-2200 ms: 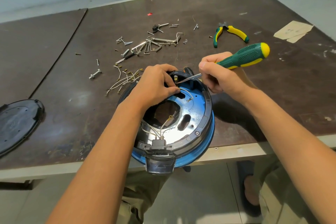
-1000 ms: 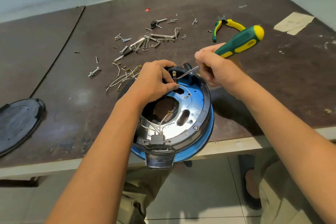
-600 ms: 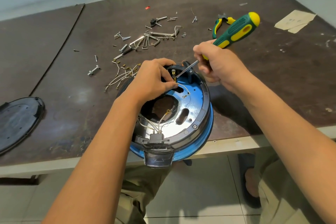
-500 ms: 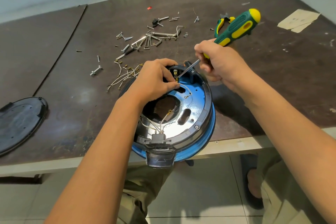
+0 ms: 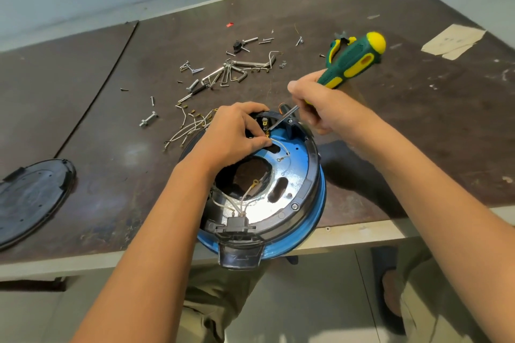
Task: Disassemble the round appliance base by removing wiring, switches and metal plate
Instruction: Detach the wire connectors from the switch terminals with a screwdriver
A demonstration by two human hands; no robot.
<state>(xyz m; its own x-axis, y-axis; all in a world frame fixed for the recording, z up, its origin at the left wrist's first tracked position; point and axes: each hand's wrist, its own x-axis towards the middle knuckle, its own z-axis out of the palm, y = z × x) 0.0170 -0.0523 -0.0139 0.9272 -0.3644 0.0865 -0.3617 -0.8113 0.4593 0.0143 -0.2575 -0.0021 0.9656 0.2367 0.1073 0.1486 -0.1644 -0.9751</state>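
Note:
The round blue appliance base lies at the table's front edge, overhanging it, with its shiny metal plate facing up. White wires run from a black connector at the near rim. My left hand grips the far rim of the base, thumb beside a white wire near the switch terminals. My right hand holds a green and yellow screwdriver, its tip set against those terminals.
Loose screws, bolts and removed wires lie scattered behind the base, with hex keys further back. Green-yellow pliers lie behind the screwdriver. A black round cover sits at the left. A taped paper is far right.
The screwdriver handle has swung upward and to the left, so the shaft stands steeper on the terminals. My left hand has kept its grip on the base.

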